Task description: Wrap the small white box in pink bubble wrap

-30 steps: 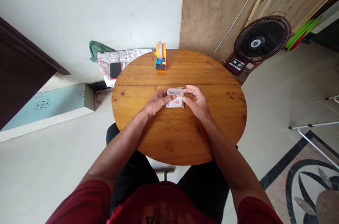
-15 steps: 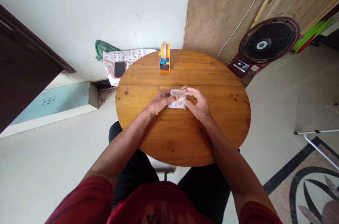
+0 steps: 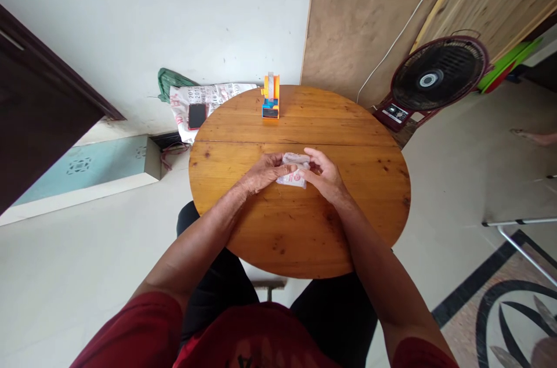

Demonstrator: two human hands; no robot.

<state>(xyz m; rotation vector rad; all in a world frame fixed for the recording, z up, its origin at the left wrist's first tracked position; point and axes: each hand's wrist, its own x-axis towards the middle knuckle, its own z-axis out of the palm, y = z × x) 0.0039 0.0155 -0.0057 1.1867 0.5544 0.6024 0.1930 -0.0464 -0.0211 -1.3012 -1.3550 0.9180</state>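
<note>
Right hand (image 3: 325, 178) has shifted farther over the packet (image 3: 294, 180) since the previous frame | left hand (image 3: 263, 174): grip clamped on packet's left side | right grip: pinching its right side | packet: over table (image 3: 278, 223) middle, near side of tape dispenser (image 3: 270, 98)

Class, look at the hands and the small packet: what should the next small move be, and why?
Probably smooth the packet's plastic with the right hand: the wrapping looks wrinkled, the left hand grips one side, and the right thumb appears to touch the other.
</note>
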